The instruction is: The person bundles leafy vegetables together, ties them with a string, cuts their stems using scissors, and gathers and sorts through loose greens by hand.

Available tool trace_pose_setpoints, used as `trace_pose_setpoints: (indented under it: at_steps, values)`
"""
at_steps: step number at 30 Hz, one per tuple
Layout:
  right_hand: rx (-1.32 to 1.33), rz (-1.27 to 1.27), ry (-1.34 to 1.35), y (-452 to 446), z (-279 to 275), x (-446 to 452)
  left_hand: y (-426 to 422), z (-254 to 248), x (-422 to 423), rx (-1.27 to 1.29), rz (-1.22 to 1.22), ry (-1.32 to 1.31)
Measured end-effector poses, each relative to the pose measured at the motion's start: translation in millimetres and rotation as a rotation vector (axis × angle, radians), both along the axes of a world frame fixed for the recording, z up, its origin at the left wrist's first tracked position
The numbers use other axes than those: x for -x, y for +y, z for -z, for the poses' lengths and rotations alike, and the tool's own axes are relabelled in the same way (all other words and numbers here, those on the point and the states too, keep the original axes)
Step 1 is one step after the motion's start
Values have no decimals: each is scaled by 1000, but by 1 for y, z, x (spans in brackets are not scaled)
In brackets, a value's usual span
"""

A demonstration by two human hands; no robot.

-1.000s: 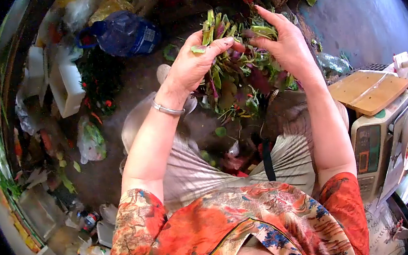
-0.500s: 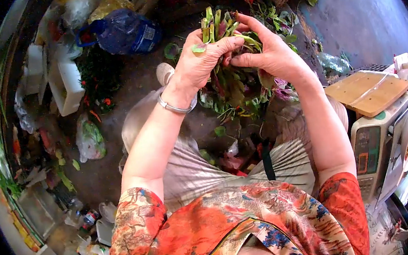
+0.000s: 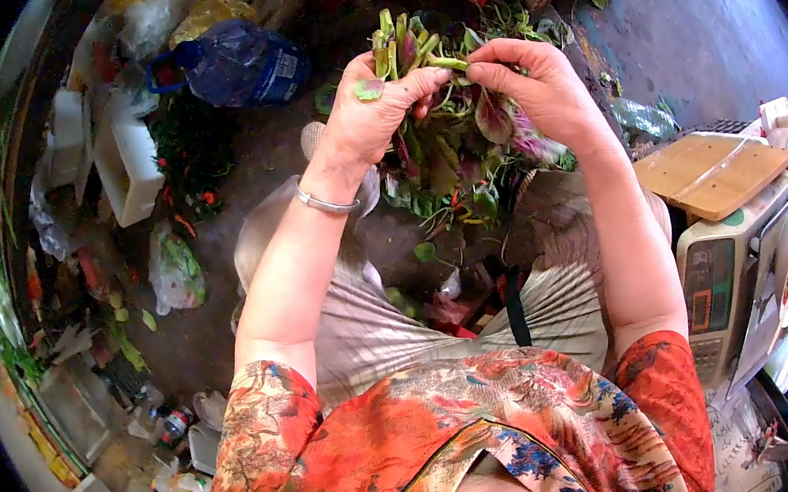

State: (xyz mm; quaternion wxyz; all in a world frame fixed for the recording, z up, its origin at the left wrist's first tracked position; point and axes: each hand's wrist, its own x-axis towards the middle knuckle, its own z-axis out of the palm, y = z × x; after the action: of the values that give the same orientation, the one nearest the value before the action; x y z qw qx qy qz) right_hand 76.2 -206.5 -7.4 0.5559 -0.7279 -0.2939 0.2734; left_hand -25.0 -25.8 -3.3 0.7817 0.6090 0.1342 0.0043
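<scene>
My left hand (image 3: pixel 369 114) is closed around a bunch of amaranth (image 3: pixel 403 41), its cut green stems pointing up and away and its purple-green leaves hanging below. A small round leaf lies against the back of that hand. Between thumb and fingertips, my right hand (image 3: pixel 538 82) pinches the end of a single amaranth stem (image 3: pixel 447 63), which reaches across to my left thumb. A purple leaf (image 3: pixel 494 120) hangs just under my right fingers. Loose greens (image 3: pixel 467 205) on the floor lie below both hands, partly hidden by the bunch.
A blue plastic jug (image 3: pixel 245 65) lies at the upper left, near white foam boxes (image 3: pixel 128 168) and dark greens with red peppers (image 3: pixel 198 161). A bagged vegetable (image 3: pixel 176 269) is on the floor. At right, a wooden board (image 3: pixel 715 172) rests on a scale (image 3: pixel 713 284).
My right hand has drawn back from around the bunch to the right and now pinches one stem. My left hand has shifted slightly left with the bunch.
</scene>
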Motion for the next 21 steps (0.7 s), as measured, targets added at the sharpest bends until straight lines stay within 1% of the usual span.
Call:
trace_pose_setpoints:
  at_steps: [2, 3, 5, 6, 7, 9, 11, 12, 13, 15, 16, 17, 19, 20, 21]
  values:
    - [-51, 11, 59, -1, -1, -1, 3, 2, 0, -84, 33, 25]
    - [-52, 12, 60, -2, -1, -2, 2, 4, -1, -85, 34, 26]
    - [9, -69, 167, -4, -2, -4, -2, 8, -3, -374, 11, -108]
    - [17, -101, 204, -5, -4, -4, -1, 1, -3, -635, 78, -88]
    - [17, -101, 204, -5, -3, -4, -3, -3, -2, -842, 91, -72]
    - [30, -102, 189, -6, -2, -3, -3, 3, -4, -1040, 22, -254]
    - [34, -110, 243, -15, -14, -6, 10, 6, -5, -1182, -72, -168]
    - [-13, -101, 379, -19, -16, -9, 17, 6, -6, -1037, -149, -98]
    - [-107, -30, 345, -20, -15, -8, 23, 5, -7, -887, -195, -64]
    - [-317, 60, 603, -17, -19, -4, 28, 1, -4, -427, -167, -1]
    - [-218, 20, 465, -15, -10, -9, 27, 0, -7, -362, -187, 52]
    - [-35, -7, 152, -11, 4, -15, 25, 4, -7, -360, -188, 52]
    - [19, 119, -50, -2, 9, -8, 22, 7, -8, -178, -201, 56]
    - [-51, 81, 104, -1, 7, -5, 21, 7, -7, -231, -148, 73]
    - [-188, 74, 159, 4, 4, -1, 14, 6, -6, -132, -161, 20]
